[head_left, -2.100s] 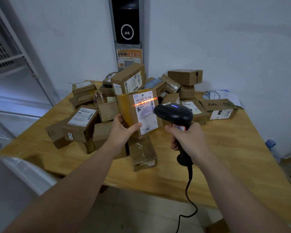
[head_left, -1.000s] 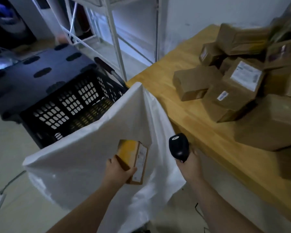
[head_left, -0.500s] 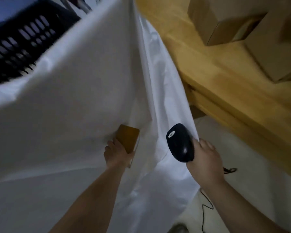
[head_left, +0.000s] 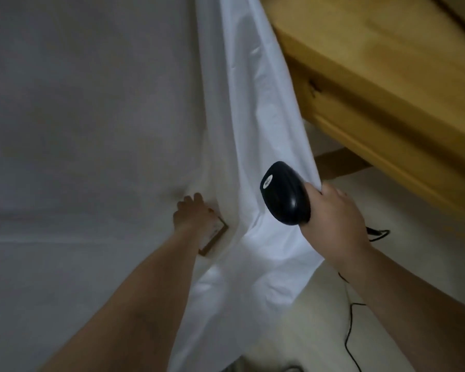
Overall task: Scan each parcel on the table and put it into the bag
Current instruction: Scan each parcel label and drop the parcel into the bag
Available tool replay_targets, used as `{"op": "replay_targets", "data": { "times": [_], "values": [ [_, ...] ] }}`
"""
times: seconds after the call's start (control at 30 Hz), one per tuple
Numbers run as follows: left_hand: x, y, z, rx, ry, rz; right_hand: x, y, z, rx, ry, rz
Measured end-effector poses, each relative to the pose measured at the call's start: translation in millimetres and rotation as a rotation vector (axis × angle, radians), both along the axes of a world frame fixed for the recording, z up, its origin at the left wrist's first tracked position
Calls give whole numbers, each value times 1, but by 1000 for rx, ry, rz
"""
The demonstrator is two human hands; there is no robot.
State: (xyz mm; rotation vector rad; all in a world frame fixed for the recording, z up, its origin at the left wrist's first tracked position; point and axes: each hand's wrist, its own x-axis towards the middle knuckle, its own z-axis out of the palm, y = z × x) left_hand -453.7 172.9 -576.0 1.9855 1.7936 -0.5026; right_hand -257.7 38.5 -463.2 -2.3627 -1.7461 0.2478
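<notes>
A large white bag (head_left: 97, 124) fills the left and middle of the view, its opening toward me. My left hand (head_left: 193, 214) reaches deep inside it, fingers on a small brown cardboard parcel (head_left: 214, 238) with a white label; only the parcel's lower corner shows under the hand. My right hand (head_left: 333, 218) is to the right, gripping a black barcode scanner (head_left: 285, 193) and pinching the bag's right edge against it. The scanner's head points up and left.
The wooden table (head_left: 387, 84) runs along the upper right, its edge and underframe just beside the bag. The scanner's black cable (head_left: 349, 331) trails down over the pale floor at lower right.
The view has swung from the table down into the bag. My left hand has carried the parcel from in front of the scanner to deep inside the bag; my right hand now holds the bag's edge.
</notes>
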Motion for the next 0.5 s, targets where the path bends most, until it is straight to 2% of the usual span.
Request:
{"op": "replay_targets", "data": {
  "times": [0.13,0.27,0.5],
  "values": [
    [10,-11,55,-21,-93,-13,4,-5,24,-140,65,-23],
    [14,-46,121,8,-252,-6,1,-16,50,-178,232,-51],
    [34,-105,252,158,-567,26,18,-77,135,-57,601,-198]
  ]
}}
